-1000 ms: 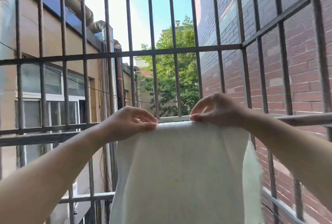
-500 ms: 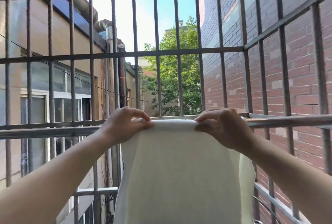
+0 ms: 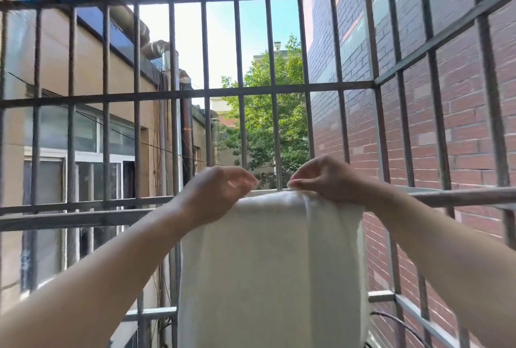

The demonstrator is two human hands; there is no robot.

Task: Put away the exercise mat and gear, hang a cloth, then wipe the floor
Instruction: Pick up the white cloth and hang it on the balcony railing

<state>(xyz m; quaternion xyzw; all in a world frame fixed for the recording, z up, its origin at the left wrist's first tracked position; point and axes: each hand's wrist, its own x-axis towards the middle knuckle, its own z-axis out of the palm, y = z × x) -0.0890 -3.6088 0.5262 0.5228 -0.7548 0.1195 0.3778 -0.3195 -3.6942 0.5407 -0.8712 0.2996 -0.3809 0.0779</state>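
Outdoors beyond a metal window grille (image 3: 275,93), a tan building (image 3: 83,73) with a window (image 3: 81,168) stands at the left, a green tree (image 3: 268,124) in the middle and a red brick wall (image 3: 460,113) at the right.

From the lower left, a bare forearm reaches up to the left hand (image 3: 215,194), which is at the left end of the cloth's top edge. Its fingers are curled toward the thumb, but blur hides whether they grasp any fabric.

The white cloth (image 3: 270,264) hangs draped over a horizontal rail (image 3: 460,196) just inside the grille, falling straight down out of the bottom of the view.

The right hand (image 3: 332,180) is over the cloth's top fold right of centre. Its fingertips (image 3: 293,184) are closed together in a pinch on the fabric, and a crease runs down from them.
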